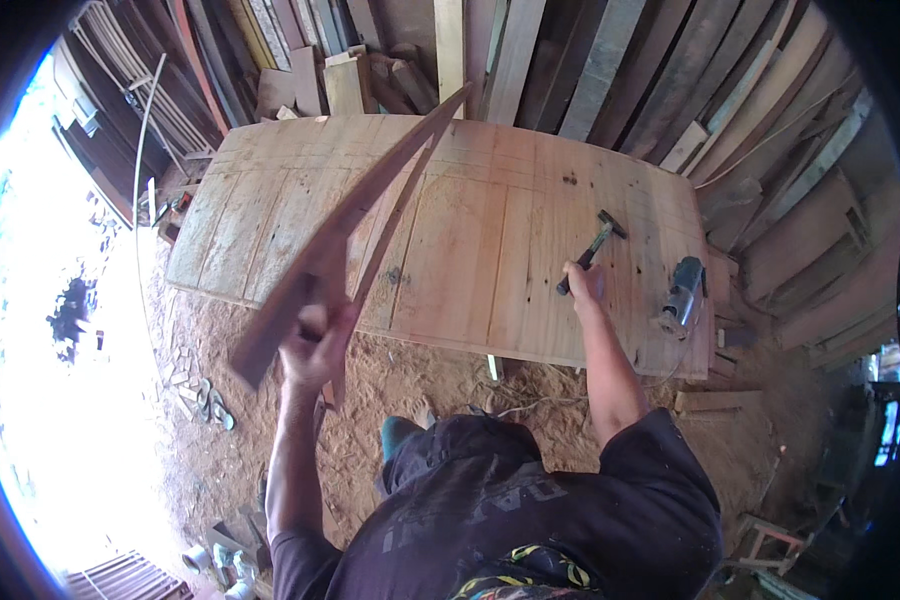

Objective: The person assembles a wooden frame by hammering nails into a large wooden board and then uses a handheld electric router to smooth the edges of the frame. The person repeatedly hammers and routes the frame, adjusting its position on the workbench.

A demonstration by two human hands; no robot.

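My left hand (pixel 315 345) is raised over the near edge of a large wooden plank panel (pixel 470 250) and grips two long, narrow wooden slats (pixel 370 200). The slats slant up and away toward the far side of the panel. My right hand (pixel 582 283) rests on the panel's right part and is closed on the dark handle of a hammer (pixel 595 245), whose metal head points away from me and lies on the wood.
A grey power tool (pixel 682 298) with a cord lies on the panel's right end. Stacked boards (pixel 670 70) lean along the back and right. Sawdust (pixel 420 380) covers the ground; sandals (pixel 210 405) lie at left.
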